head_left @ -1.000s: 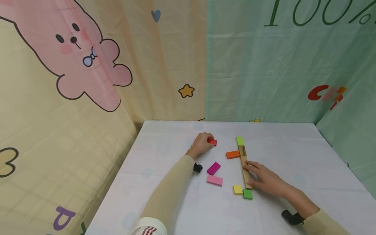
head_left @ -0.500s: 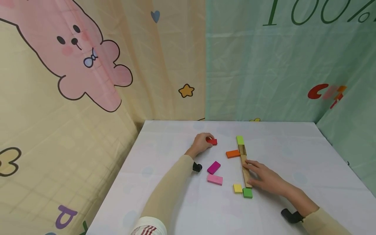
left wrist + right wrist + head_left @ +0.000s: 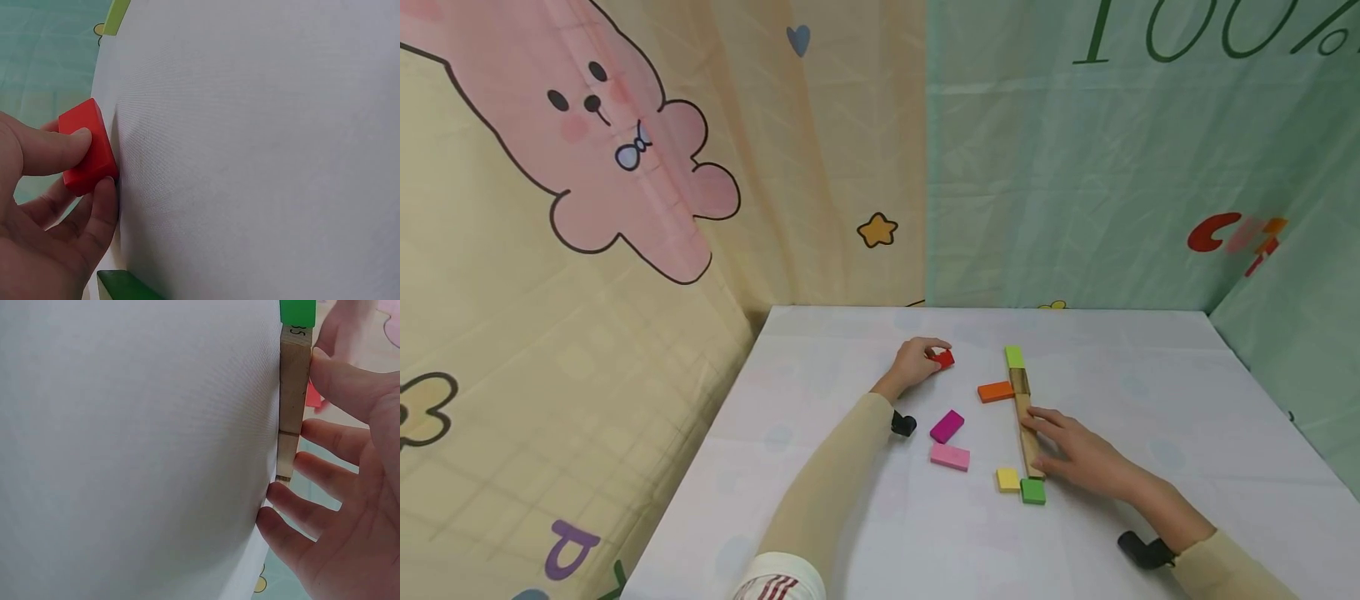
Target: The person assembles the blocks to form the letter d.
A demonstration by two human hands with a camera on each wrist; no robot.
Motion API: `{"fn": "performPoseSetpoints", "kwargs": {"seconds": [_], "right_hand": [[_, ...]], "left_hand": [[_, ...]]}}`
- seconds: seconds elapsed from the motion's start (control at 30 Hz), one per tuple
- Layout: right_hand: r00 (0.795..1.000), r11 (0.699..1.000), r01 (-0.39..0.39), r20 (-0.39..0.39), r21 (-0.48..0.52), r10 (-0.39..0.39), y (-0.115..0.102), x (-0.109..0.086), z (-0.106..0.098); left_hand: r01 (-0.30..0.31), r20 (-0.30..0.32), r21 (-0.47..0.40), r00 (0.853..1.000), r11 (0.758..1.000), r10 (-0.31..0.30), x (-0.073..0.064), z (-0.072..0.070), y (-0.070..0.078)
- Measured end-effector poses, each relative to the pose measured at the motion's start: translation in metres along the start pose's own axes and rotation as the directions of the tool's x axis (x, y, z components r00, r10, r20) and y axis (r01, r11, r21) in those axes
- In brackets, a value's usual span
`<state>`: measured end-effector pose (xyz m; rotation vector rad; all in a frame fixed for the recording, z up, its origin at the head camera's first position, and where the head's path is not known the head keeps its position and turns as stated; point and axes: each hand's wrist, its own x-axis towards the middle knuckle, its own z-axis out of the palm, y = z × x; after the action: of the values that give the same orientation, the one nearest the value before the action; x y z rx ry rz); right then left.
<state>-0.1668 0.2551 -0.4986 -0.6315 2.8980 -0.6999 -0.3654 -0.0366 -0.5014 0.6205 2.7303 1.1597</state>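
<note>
My left hand [image 3: 915, 361] pinches a red block [image 3: 90, 147] between thumb and fingers, at the far middle of the table. In the left wrist view the block is tilted, close to the tabletop. My right hand [image 3: 1086, 457] lies beside a line of plain wooden blocks [image 3: 1028, 437], its thumb and some fingertips touching them, the fingers fairly straight. A lime block [image 3: 1015, 357] sits at the far end of that line and a green block [image 3: 1033, 492] at the near end. An orange block [image 3: 996, 392] sticks out to the left of the line.
A yellow block [image 3: 1008, 480] lies left of the green one. Magenta [image 3: 947, 426] and pink [image 3: 950, 457] blocks lie between the forearms. A dark green piece [image 3: 128, 286] shows at the left wrist view's bottom edge. Printed cloth [image 3: 850, 150] hangs behind the white table [image 3: 850, 500].
The red block has turned in my left hand, from nearly level to tilted with its right end raised. My right hand and the other blocks stay put.
</note>
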Motion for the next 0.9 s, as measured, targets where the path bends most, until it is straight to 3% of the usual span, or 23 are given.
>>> {"fn": "performPoseSetpoints", "kwargs": {"seconds": [0.5,0.9], "right_hand": [[1.0,1.0,-0.013,0.011,-0.001,0.013,0.0018,0.001,0.0009],[1.0,1.0,0.005,0.004,-0.002,-0.005,0.0027,0.0008,0.0012]], "left_hand": [[0.064,-0.007,-0.078,0.998,0.995,-0.065,-0.0051,-0.0005,0.0041],[0.082,0.03,-0.112,0.996,0.99,-0.079,-0.0089,0.0,0.01]]}}
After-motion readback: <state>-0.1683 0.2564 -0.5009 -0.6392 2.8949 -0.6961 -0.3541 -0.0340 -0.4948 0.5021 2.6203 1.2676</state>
